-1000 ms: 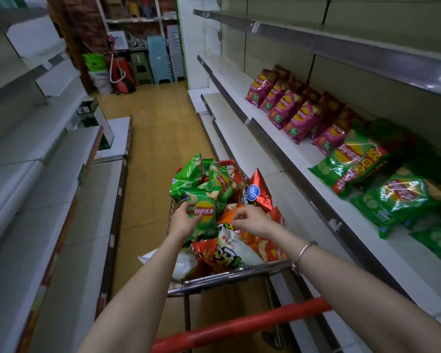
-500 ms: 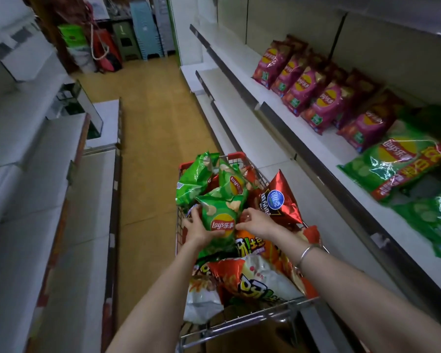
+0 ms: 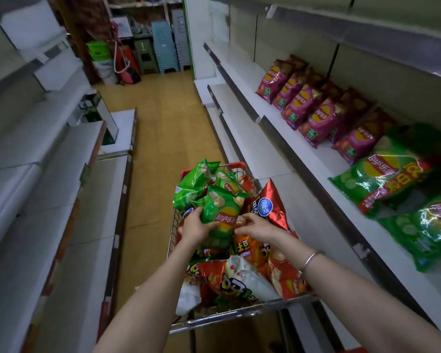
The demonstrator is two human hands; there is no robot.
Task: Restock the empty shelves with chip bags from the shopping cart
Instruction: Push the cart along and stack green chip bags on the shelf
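A wire shopping cart (image 3: 242, 317) stands in the aisle, heaped with green, red and orange chip bags. My left hand (image 3: 195, 226) grips the left side of a green Lay's bag (image 3: 220, 215) on top of the pile. My right hand (image 3: 255, 226) pinches the same bag's right edge with curled fingers. A dark red bag with a blue round logo (image 3: 268, 207) leans just to the right of it. On the right shelf (image 3: 323, 161) lie purple-red Lay's bags (image 3: 306, 105) and large green bags (image 3: 382, 177).
Bare white shelves (image 3: 43, 189) line the left side of the aisle. A lower right shelf (image 3: 250, 138) beside the cart holds nothing. Stacked stools and buckets (image 3: 148, 54) stand at the far end on the yellow floor (image 3: 163, 128).
Both hands have closed onto the green Lay's bag and lifted it a little off the pile. The view has tipped down and moved nearer the cart.
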